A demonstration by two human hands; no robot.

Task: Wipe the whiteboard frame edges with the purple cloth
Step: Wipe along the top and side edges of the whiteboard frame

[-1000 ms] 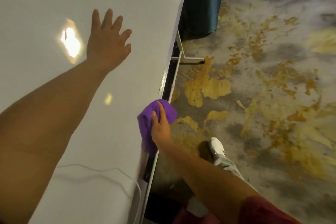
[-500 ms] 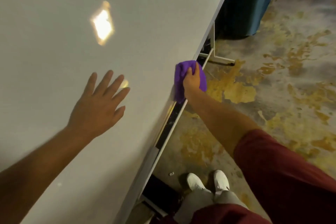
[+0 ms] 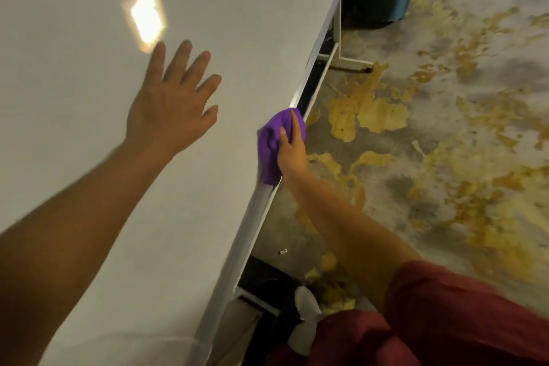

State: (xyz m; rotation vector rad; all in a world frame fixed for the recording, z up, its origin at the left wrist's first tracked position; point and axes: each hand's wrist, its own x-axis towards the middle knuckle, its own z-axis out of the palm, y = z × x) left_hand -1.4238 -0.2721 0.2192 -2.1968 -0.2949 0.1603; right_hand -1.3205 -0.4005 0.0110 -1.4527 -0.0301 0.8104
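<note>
A: Where's the purple cloth (image 3: 269, 142) at this point?

B: Bunched against the lower frame edge (image 3: 255, 217) of the whiteboard (image 3: 89, 157), roughly midway along it. The right hand (image 3: 289, 147) is closed around it, fingers pressing it onto the rail.

A: And the left hand (image 3: 172, 98)?

B: Spread wide open, holding nothing, laid toward the board face (whether the palm actually touches is hard to tell through the blur).

A: So how to wipe well?

B: I'd wrap the cloth over the rail's lip so it cleans front and underside together, keep even pressure, run long strokes toward the corners, and brace the board so it doesn't swing.
</note>
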